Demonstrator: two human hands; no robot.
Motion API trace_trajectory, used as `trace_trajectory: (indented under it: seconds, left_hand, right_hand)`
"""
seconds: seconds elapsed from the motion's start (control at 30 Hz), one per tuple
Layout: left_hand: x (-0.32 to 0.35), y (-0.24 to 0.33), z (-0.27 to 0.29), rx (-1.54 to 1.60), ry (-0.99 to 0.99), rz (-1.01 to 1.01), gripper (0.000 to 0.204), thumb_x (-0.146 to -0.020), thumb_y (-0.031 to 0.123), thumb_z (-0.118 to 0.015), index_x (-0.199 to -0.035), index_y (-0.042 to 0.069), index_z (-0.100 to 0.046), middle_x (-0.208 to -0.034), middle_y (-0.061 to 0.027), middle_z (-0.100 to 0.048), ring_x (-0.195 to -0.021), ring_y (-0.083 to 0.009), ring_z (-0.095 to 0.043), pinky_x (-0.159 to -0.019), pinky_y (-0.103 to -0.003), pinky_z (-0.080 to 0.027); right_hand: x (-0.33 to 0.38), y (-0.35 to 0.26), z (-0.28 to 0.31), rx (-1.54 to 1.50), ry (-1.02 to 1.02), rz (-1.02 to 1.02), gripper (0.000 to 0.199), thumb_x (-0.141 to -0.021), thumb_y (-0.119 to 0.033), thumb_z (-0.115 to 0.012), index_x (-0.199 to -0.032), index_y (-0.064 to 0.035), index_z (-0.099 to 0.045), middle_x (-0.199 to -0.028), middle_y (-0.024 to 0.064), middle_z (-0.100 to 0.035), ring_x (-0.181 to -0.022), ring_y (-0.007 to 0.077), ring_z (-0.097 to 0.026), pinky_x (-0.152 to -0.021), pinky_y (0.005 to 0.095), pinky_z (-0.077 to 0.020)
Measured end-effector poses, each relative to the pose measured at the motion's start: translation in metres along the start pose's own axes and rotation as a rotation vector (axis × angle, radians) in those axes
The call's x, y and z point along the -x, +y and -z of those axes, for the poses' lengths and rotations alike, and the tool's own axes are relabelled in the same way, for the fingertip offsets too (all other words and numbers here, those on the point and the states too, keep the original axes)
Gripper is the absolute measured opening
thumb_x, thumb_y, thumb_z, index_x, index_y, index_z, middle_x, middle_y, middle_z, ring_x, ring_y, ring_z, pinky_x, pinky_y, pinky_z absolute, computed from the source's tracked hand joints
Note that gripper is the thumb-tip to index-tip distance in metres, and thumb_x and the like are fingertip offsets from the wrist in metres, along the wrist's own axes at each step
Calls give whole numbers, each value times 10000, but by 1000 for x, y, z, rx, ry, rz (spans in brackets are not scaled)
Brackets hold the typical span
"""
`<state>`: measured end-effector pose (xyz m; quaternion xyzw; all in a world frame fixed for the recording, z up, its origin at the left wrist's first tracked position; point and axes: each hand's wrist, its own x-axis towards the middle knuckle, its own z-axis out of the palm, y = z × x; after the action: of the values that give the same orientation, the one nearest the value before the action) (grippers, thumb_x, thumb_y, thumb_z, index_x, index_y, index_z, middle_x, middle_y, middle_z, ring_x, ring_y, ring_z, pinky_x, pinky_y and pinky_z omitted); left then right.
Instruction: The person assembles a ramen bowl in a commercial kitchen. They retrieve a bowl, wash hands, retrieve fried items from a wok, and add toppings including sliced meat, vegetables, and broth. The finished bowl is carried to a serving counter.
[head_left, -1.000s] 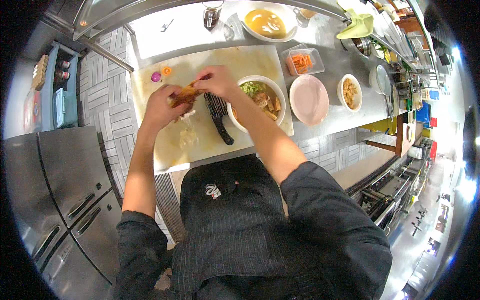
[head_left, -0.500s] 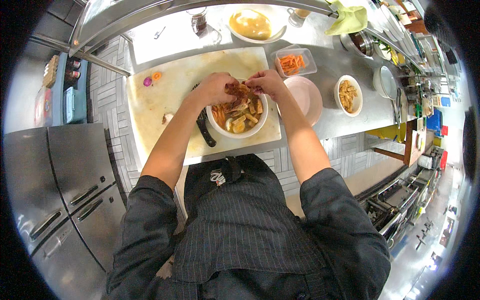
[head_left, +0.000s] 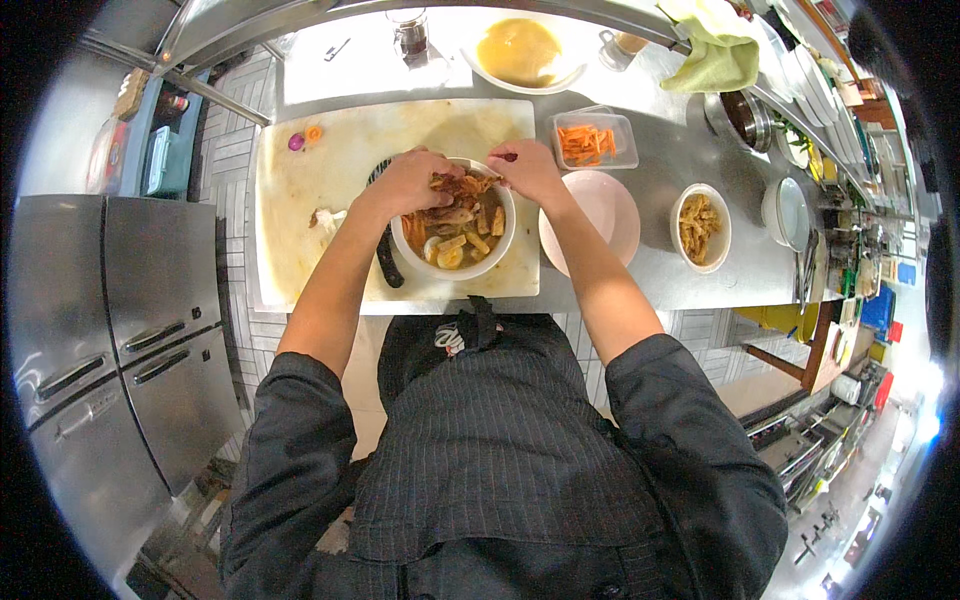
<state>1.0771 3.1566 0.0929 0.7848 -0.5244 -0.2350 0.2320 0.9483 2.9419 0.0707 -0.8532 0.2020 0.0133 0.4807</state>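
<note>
White round glazed bowl (head_left: 497, 262), glossy, sits on a pale cream matt plastic cutting board (head_left: 330, 175), stained and scuffed. Brushed stainless steel counter (head_left: 655, 200), dull sheen. At 1 o'clock of the bowl, a clear plastic rectangular tub (head_left: 592, 142). At 3 o'clock, a smooth pale pink plate (head_left: 610, 215). Yellow-green cloth (head_left: 712, 55), soft, crumpled. Dark pinstriped fabric apron (head_left: 500, 440), matt.

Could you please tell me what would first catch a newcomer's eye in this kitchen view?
Most striking is the white bowl of mixed food at the centre of the pale cutting board, with the left hand and right hand meeting over its far rim around a brown piece of food. To its right stand a clear tub of carrot sticks and an empty pink plate.
</note>
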Motion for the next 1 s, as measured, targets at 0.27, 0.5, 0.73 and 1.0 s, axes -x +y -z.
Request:
trace_trajectory:
  seconds: [0.27, 0.5, 0.73, 1.0]
  left_hand:
    - [6, 12, 4, -27, 25, -8, 455, -733, 205, -846, -1176, 151, -756, -1168, -111, -727, -1154, -318, -630, -1009, -427, -511]
    - [85, 2, 10, 369, 739, 317, 278, -923, 200, -752, -1166, 65, -748, -974, -79, -733, -817, -165, -682, -713, -287, -550]
    - [162, -33, -41, 826, 385, 656, 294, -1048, 228, -597, -1255, 47, -703, -996, -34, -717, -785, -119, -665, -680, -267, -571]
    - [99, -79, -12, 955, 375, 537, 303, -1035, 261, -624, -1211, 17, -657, -968, -56, -675, -714, -128, -631, -595, -268, -542]
  right_hand:
    - [31, 34, 43, -42, 45, -154, 387, -942, -378, -684, -875, -3, -752, -732, 146, -704, -647, 236, -682, -668, 389, -534]
    - [146, 54, 47, 103, 6, -111, 423, -944, -375, -707, -781, 15, -721, -651, 168, -652, -599, 230, -628, -607, 418, -475]
    - [212, 53, -31, -385, -177, -336, 507, -952, -218, -714, -1388, -2, -568, -1001, 123, -708, -658, 129, -646, -572, 286, -545]
    - [181, 31, -118, -532, 153, -461, 308, -971, -320, -621, -1072, -45, -718, -830, 128, -729, -674, 206, -674, -620, 403, -541]
